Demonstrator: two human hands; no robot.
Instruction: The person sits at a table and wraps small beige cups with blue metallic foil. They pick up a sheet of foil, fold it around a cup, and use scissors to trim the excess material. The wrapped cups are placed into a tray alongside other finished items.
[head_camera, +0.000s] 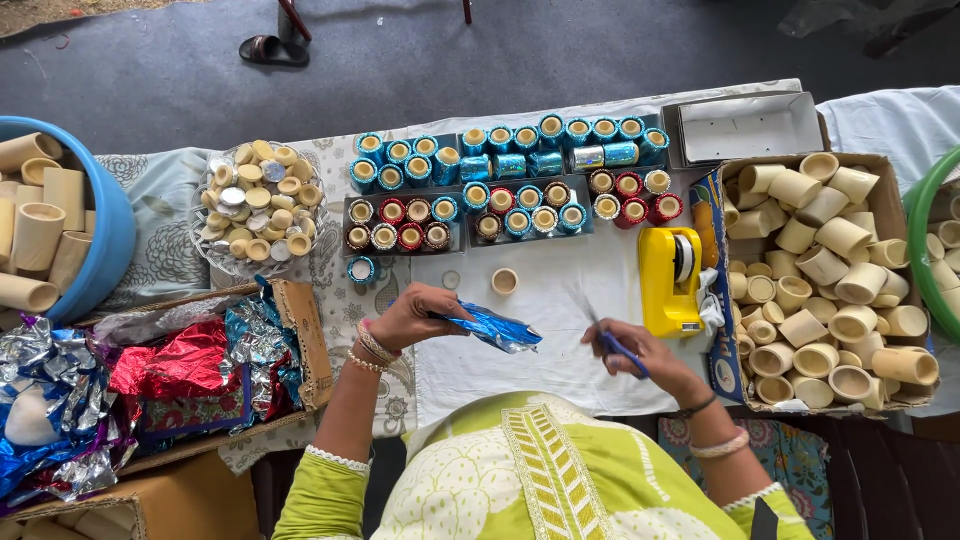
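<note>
I see my left hand (405, 315) closed on a tube (495, 328) wrapped in blue foil, and it holds the tube just above the white cloth (560, 300) on the counter. The tube lies nearly flat. Its long axis goes from the left hand toward the right hand, and the free end points to the right and a little down toward me. I judge it is held by one end so that the other end stays free for work.

My right hand (640, 355) is closed around blue scissors (615, 345). The blades point up and left, toward the free end of the tube, but they do not touch it; a small gap stays between both hands.

Beyond the right hand stands a yellow tape dispenser (670, 280), near enough to reach. To the right of it is a carton (725, 250) full of bare tubes (830, 290). To the left of the left hand is a box of foil sheets (180, 375), red, blue and silver. Beyond both hands, finished rolls (500, 165) stand in rows in trays, and a bowl of caps (260, 205) sits further left. One bare ring (504, 281) lies alone on the cloth, just beyond the tube.
</note>
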